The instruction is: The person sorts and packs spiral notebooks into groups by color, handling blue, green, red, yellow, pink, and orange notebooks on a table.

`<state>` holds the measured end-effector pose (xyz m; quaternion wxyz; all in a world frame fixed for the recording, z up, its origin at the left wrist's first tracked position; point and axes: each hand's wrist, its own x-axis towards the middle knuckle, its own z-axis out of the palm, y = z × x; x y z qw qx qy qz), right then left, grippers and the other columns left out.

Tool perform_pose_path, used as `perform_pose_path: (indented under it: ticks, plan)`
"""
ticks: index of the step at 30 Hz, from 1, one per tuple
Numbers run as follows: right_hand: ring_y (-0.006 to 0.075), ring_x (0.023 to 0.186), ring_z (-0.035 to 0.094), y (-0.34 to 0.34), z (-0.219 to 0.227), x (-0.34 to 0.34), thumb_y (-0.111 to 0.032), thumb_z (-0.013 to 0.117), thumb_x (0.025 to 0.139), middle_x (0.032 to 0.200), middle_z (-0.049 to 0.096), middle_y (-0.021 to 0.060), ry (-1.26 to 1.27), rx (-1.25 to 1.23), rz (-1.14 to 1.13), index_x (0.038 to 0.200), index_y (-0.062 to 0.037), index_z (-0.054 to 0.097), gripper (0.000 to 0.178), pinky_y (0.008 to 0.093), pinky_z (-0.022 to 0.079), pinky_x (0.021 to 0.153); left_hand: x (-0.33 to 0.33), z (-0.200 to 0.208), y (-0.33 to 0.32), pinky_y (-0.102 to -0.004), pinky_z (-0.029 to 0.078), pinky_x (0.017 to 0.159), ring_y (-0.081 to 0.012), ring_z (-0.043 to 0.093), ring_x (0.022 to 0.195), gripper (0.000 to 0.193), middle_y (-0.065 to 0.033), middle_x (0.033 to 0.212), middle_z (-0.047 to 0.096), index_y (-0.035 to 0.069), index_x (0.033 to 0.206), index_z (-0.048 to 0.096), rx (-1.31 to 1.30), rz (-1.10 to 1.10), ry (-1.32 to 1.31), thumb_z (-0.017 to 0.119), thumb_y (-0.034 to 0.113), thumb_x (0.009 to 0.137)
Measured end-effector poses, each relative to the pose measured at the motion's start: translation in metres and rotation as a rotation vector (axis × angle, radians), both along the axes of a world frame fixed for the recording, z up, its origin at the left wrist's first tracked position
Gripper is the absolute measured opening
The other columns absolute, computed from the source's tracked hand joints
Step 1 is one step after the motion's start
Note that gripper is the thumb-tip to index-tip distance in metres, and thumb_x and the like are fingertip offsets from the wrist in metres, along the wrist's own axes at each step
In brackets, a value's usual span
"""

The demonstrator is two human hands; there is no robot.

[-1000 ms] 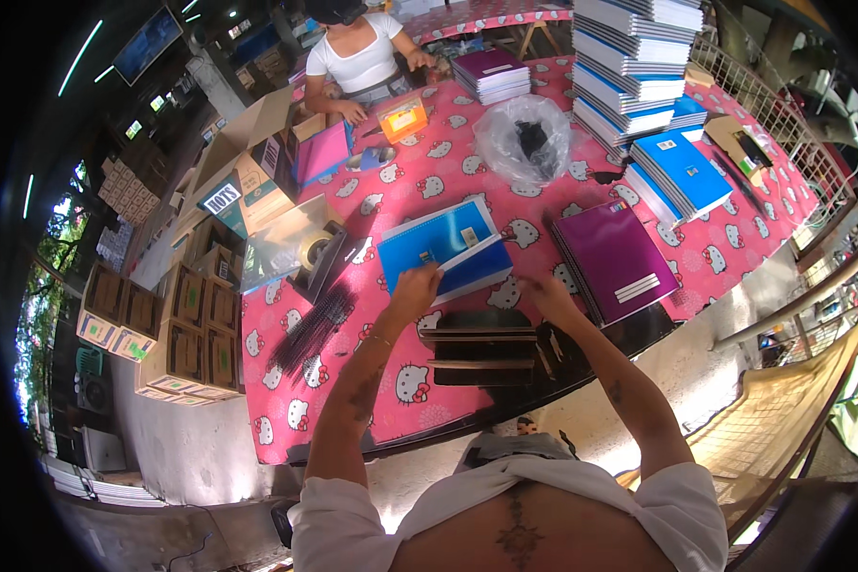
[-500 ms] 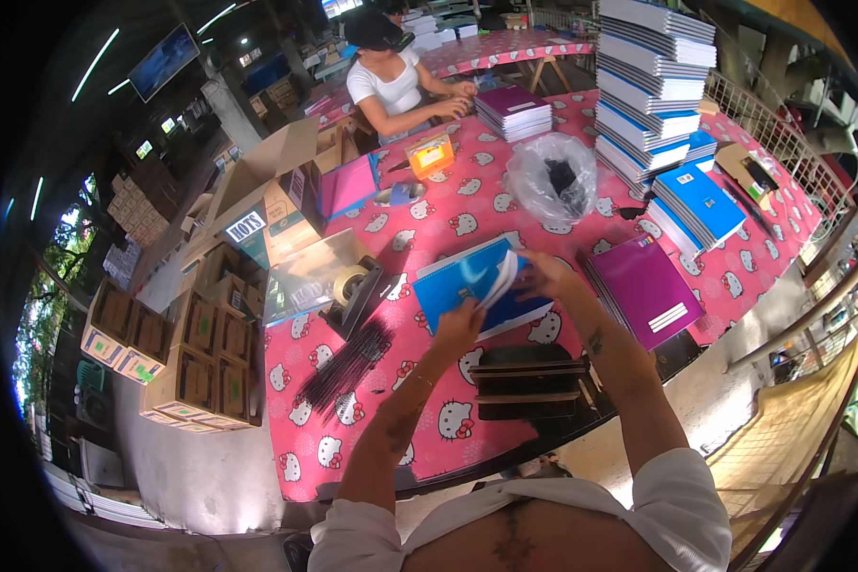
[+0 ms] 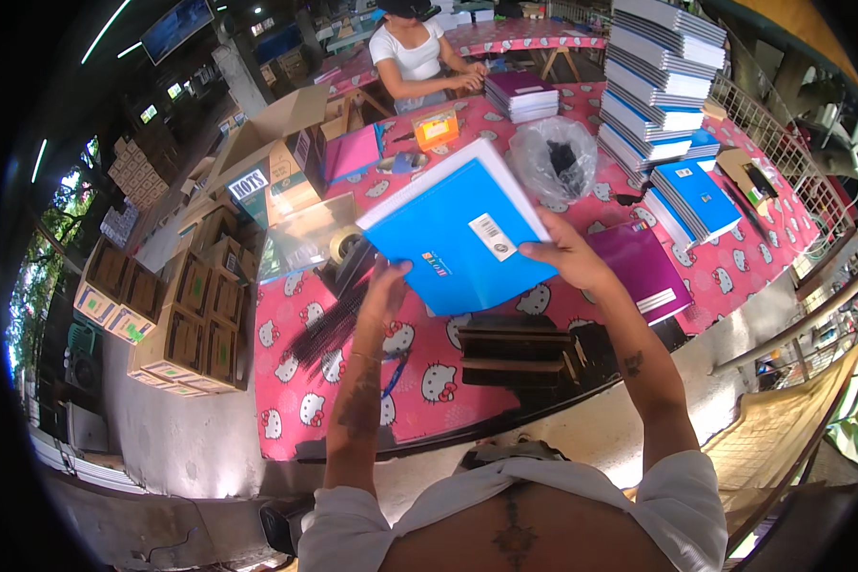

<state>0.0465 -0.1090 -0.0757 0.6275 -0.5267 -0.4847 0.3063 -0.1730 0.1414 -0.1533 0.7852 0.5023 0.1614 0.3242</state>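
A blue-covered notebook (image 3: 448,214) with a white label is held up over the table, tilted, its white page edges showing along the far side. My left hand (image 3: 386,289) is closed on its left edge, thumb on the cover. On the opposite edge my right hand (image 3: 570,254) grips it the same way. Beneath it, near the table's front edge, sits a dark grooved wooden block (image 3: 515,355). Thin black wire coils (image 3: 326,334) lie left of the block, beside my left forearm. Purple notebooks (image 3: 646,276) rest beyond my right hand.
A tall stack of notebooks (image 3: 660,81) stands at the right, with blue notebooks (image 3: 691,202) beside it. Behind my held notebook are a clear plastic bag (image 3: 543,176) and an orange box (image 3: 436,130). An open carton (image 3: 291,172) stands left. A co-worker (image 3: 410,57) works across the table.
The blue notebook was low over the table with its pages being flipped; now it is closed, raised and turned, with both hands on its edges. My hands have moved apart.
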Motion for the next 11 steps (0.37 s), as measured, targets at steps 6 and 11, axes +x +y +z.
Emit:
perform_pose_path:
  ticks: [6,11]
  plan:
    - [0.0137,0.113,0.057,-0.107,-0.049,0.001,-0.013,0.065,0.097,0.123,0.061,0.0059,0.084,0.043,-0.194,0.143,-0.0033,0.042,0.052,0.0302,0.046,0.097,0.004,0.07,-0.095,-0.0317,0.054,0.087,-0.0126,0.066,0.093,0.018,-0.0021,0.098,0.071,0.002,0.106,0.07,0.302,-0.126,0.1,0.072,0.004,0.088]
    - [0.0215,0.131,0.052,-0.156,-0.11,-0.005,-0.013,0.065,0.098,0.141,0.055,0.0127,0.029,0.144,-0.31,0.151,-0.0031,0.032,0.063,0.0373,0.04,0.11,0.013,0.045,-0.127,-0.0241,0.05,0.08,-0.0054,0.06,0.091,0.023,0.0038,0.101,0.07,0.01,0.11,0.073,0.566,-0.245,0.237,0.078,0.015,0.088]
